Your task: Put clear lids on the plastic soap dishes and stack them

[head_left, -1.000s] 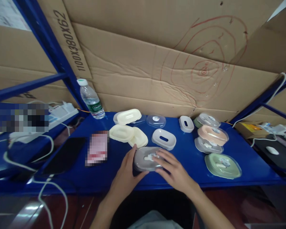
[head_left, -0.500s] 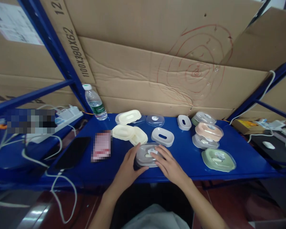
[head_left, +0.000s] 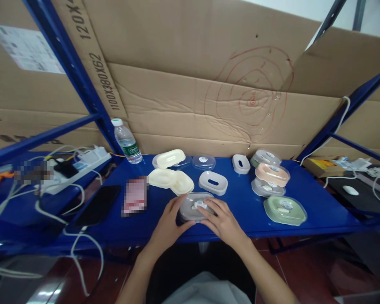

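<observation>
A grey soap box (head_left: 187, 210) with a clear lid and a round white sticker lies near the front edge of the blue table. My left hand (head_left: 168, 221) grips its left end, thumb at the front and fingers behind. My right hand (head_left: 222, 219) holds its right side, with fingers over the lid by the sticker. Just behind are a white slotted soap tray (head_left: 205, 181) and cream oval pieces (head_left: 161, 178) that overlap. A second slotted tray (head_left: 240, 169), a clear lid (head_left: 203, 163) and another cream piece (head_left: 171, 158) lie farther back.
Lidded boxes stand at the right: a green one (head_left: 284, 214), and a peach one (head_left: 272, 175) resting on a grey one. A water bottle (head_left: 128, 143) stands at the back left. A black phone (head_left: 98, 205) with a white cable lies left, beside a blurred pink item (head_left: 135, 196).
The camera view has shifted slightly, so the scene sits a little lower and farther left. Both hands stay on the grey box; my right fingers have moved slightly on the lid.
</observation>
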### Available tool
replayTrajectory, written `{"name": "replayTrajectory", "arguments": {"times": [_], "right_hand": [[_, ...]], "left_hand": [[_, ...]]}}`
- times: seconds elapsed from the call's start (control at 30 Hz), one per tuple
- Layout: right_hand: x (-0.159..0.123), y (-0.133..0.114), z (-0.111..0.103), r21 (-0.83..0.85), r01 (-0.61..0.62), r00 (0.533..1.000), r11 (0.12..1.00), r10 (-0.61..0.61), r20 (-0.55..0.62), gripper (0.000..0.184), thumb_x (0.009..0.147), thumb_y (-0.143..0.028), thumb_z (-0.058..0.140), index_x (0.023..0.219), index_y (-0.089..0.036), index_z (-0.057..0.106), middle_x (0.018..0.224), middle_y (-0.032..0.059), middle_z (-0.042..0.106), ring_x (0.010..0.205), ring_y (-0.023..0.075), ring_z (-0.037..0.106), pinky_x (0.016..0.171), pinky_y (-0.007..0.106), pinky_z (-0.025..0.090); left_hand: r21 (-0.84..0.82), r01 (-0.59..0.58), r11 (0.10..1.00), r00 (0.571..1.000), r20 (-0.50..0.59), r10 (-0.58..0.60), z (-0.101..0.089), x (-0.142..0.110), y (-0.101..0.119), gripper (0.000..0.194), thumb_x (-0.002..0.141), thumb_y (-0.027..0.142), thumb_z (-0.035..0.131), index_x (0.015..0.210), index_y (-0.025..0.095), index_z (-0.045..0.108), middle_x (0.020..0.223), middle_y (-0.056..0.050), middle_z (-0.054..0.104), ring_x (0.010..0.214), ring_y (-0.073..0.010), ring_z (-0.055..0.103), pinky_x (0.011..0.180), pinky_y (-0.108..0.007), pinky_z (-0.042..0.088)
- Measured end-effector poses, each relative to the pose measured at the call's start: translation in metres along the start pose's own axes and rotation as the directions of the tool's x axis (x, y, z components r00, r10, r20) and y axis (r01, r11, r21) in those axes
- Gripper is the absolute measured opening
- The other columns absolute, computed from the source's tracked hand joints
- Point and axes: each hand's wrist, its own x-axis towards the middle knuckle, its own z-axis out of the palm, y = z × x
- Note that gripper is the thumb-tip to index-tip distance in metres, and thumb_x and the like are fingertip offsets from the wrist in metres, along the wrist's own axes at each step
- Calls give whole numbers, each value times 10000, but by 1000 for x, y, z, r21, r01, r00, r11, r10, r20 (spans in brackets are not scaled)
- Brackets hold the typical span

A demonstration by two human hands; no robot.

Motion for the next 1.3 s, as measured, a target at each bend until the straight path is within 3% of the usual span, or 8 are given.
{"name": "replayTrajectory", "arguments": {"times": [0.17,0.33,0.57,0.73,0.93,1.07,1.17,1.3], "right_hand": [[0,4,2,69,-42,998,997,39,47,551,998,-279,687,1531,-268,548,1531,139,561,1535,338,393,1182,574,488],[-15,5,-9,125,-75,991,989,87,-98,558,1007,-227,666,1545,-287,532,1528,110,573,1512,302,441,1187,524,507],[-78,56,-103,-90,-345,903,934,304,-305,532,980,-258,711,1486,-374,598,1483,69,624,1414,324,561,1183,569,487],[-123,116,-151,-87,-505,837,859,462,-295,415,982,-408,702,1390,-329,682,1470,70,639,1384,303,595,1196,503,477],[-144,140,-153,-76,-561,801,824,517,-304,421,998,-465,648,1384,-297,658,1508,85,612,1503,319,466,1237,577,391],[-131,119,-154,-196,-546,815,814,463,-348,517,993,-461,644,1472,-279,577,1599,113,517,1553,366,372,1248,655,318],[-100,91,-140,-210,-495,831,843,388,-400,482,1019,-354,616,1492,-286,556,1533,111,581,1492,340,468,1230,615,366],[-37,67,-92,-138,-330,942,934,318,-104,490,1061,-298,535,1549,-279,498,1489,106,626,1400,284,569,1179,525,467]], "left_hand": [[15,36,999,999,14,-36,1,0,1,736,909,373,768,1554,344,414,1520,-100,519,1412,-306,539,1173,-520,471],[6,24,1000,999,43,-25,-2,-2,5,786,970,453,681,1634,356,272,1597,-108,489,1405,-304,562,1156,-502,488],[137,47,989,997,46,-54,0,0,3,617,1009,491,593,1581,332,425,1472,-85,622,1329,-300,629,1110,-509,529],[213,3,977,1000,23,-8,5,1,-1,552,1010,488,586,1533,330,508,1433,-63,656,1310,-297,639,1083,-488,552],[249,-46,967,999,8,46,7,-1,-6,471,1024,475,562,1474,335,570,1401,-57,667,1246,-284,669,1049,-480,570],[262,-62,963,998,7,63,8,0,-7,434,1032,486,545,1431,325,606,1391,-61,671,1226,-292,676,1039,-497,571],[270,-71,960,997,11,70,9,0,-7,419,1031,484,547,1411,325,624,1382,-63,675,1214,-295,680,1039,-499,570],[282,-87,956,996,11,87,9,1,-7,407,1032,467,549,1391,300,643,1379,-79,675,1206,-294,680,1043,-500,567]]}}
